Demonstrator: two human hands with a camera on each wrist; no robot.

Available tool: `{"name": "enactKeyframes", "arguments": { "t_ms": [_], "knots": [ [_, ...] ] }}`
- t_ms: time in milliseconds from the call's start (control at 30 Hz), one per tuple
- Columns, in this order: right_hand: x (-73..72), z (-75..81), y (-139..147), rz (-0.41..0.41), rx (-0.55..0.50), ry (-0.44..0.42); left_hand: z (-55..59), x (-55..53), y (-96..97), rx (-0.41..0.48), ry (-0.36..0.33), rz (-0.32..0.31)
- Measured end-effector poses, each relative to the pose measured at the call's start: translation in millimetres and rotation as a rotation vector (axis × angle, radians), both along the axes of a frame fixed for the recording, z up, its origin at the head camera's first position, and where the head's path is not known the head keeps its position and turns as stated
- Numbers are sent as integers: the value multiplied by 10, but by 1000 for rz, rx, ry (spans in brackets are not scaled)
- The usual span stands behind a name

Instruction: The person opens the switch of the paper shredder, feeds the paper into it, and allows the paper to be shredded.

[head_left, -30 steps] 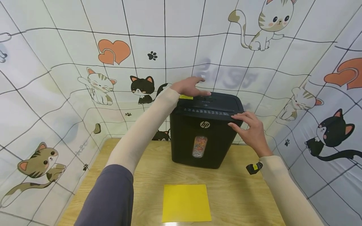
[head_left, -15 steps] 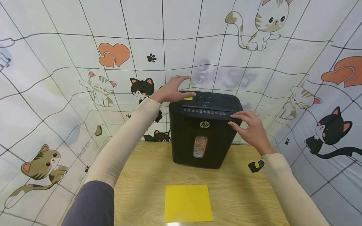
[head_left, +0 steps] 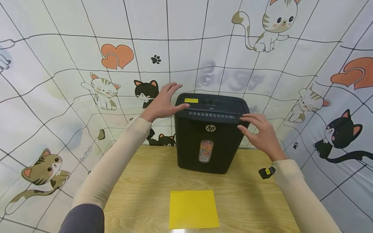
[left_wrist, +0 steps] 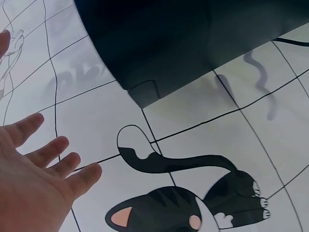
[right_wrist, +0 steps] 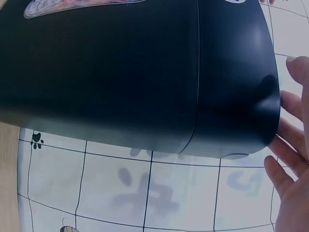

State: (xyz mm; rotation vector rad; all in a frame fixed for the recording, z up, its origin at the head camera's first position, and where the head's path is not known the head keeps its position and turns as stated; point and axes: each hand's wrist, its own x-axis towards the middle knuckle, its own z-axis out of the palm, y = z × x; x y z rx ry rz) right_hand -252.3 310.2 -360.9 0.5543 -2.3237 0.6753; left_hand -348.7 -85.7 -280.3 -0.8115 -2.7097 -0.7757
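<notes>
We find a black shredder [head_left: 209, 137] standing upright at the rear of the counter [head_left: 151, 181], close to the patterned backdrop [head_left: 186, 19], its front window [head_left: 206, 151] showing multicoloured scraps. The change we record concerns the left hand [head_left: 163, 104]: one second ago it lay over the controls [head_left: 210, 102] on the top panel, half a second ago it partly covered the yellow label [head_left: 191, 100], and now it is at the panel's left edge, with both label and controls in plain sight. Its fingers are extended and spread, gripping nothing; the thumb tip overlaps the edge of the panel in the head view, and we cannot tell whether it touches. The right hand [head_left: 262, 136] is at the front right corner, much as before; its fingertips appear to touch the rim, while the thumb stands apart from them, so we note no firm hold. The two hands are well apart, one on either side of the top. We note no clear shift in the shredder or in the yellow sheet [head_left: 193, 209], which lies flat in front of it, untouched. In our judgement, the left hand's withdrawal leaves the controls and the panel unobstructed for the work.
</notes>
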Motion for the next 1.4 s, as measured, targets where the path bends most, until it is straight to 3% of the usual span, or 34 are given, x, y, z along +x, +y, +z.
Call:
{"name": "enactKeyframes", "arguments": {
  "t_ms": [367,733,1000,1400],
  "knots": [
    [163,-83,100,-90,-77,-105,-465,209,-285,105,65,40],
    [331,-400,182,-152,-133,-177,-1054,395,-595,144,95,126],
    [431,-749,197,-153,-121,-236,-1509,581,-755,145,7,185],
    [497,-1214,112,-131,-144,-290,-2089,818,-860,177,-79,183]
  ]
}}
